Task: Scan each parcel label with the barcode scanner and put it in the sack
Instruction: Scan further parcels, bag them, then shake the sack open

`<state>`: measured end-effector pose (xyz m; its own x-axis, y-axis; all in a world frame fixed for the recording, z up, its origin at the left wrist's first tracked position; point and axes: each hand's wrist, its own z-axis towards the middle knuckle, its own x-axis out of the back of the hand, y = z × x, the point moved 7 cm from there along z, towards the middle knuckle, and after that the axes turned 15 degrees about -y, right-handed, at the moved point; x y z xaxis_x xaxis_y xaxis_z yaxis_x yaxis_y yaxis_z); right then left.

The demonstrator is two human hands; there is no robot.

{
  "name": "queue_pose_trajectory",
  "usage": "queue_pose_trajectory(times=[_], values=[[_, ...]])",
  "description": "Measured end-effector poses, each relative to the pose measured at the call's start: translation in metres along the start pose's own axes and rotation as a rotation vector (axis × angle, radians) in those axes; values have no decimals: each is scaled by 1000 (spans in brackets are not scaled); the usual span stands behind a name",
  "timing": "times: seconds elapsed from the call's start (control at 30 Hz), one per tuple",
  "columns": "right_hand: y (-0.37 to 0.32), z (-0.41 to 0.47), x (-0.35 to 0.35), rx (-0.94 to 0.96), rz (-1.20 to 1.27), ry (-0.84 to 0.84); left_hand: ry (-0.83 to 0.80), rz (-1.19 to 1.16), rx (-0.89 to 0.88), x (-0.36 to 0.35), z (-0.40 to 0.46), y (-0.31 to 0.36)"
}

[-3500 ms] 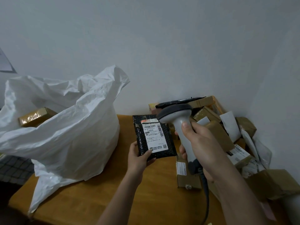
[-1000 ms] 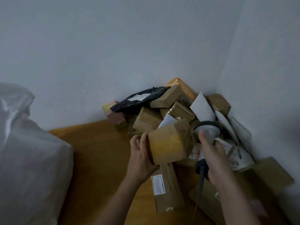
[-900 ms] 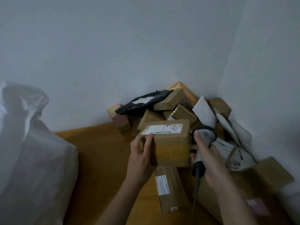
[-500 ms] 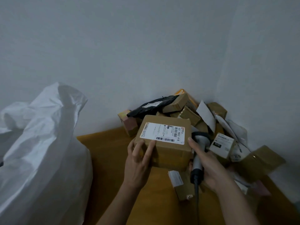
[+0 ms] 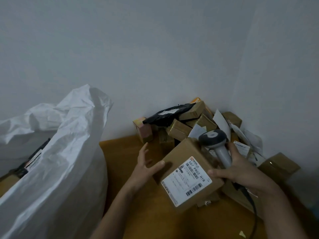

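a wooden table (image 5: 120, 149) stands against pale walls (image 5: 155, 49) in a corner.

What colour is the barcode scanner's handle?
Light grey, under a dark grey head; barcode scanner, head view.

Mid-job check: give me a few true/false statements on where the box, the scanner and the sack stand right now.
1. The cardboard box has its shipping label facing up. True.
2. The barcode scanner lies on the table. False: the right hand grips its handle, and the thumb also rests on the box.
3. The left hand touches the box's left side, fingers spread. True.
4. The box is already inside the white sack. False: it is held over the wooden table, right of the sack.
5. No parcels remain in the corner. False: a pile of parcels sits behind the box.
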<state>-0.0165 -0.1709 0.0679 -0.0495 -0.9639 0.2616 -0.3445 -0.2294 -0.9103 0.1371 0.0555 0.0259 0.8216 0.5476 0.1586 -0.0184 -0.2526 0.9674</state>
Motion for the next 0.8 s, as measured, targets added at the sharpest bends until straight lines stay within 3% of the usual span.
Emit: queue_pose_trajectory(times=[0.13, 0.33, 0.53, 0.67, 0.8], values=[[-8, 0, 3, -5, -47, -109, -247, -295, 105, -16, 2, 4], [4, -2, 23, -30, -62, -134, -368, -194, 216, -33, 11, 4], [-2, 8, 33, -36, 117, 176, -16, -223, 348, -21, 11, -28], [-13, 10, 20, -19, 186, 123, 251, -352, 380, -16, 5, -38], [-33, 6, 6, 86, 245, 61, 359, -475, 349, -21, 12, -39]])
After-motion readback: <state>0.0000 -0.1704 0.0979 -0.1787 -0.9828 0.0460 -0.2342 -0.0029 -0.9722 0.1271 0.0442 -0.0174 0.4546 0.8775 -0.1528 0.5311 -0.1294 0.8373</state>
